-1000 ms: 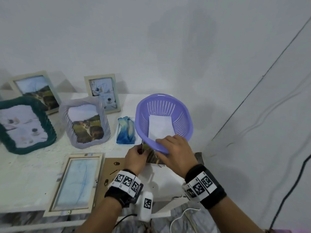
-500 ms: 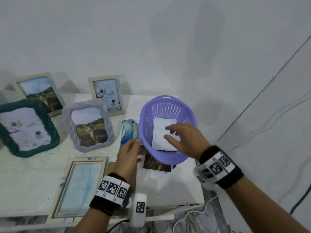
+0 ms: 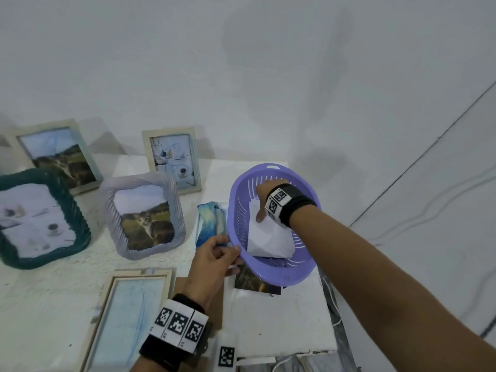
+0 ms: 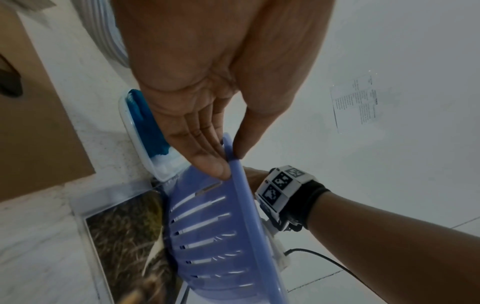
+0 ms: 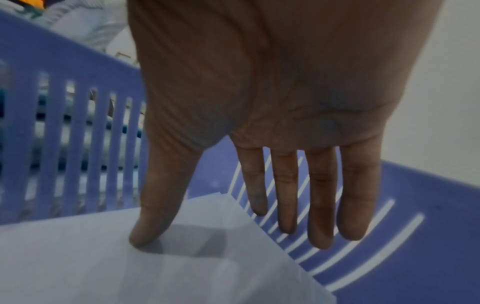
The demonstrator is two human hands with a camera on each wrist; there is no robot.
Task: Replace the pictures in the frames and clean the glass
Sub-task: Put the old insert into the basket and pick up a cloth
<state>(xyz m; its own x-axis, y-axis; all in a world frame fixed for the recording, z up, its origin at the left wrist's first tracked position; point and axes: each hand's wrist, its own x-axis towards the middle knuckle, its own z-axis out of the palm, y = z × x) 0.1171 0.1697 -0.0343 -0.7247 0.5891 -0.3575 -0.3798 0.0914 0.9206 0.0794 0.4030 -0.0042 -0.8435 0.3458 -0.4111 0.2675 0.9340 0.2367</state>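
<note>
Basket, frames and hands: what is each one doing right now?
Purple basket: tilted, its rim pinched by the left hand.
White papers: inside the basket, right hand with its thumb on them.
Loose photo: flat, partly under the basket.
Pale wooden frame: lying flat.
Lavender frame: standing, cat picture inside.

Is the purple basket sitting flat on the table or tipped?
Tipped: the left hand pinches the purple basket by its near rim, and it leans over the photo beneath.
</note>
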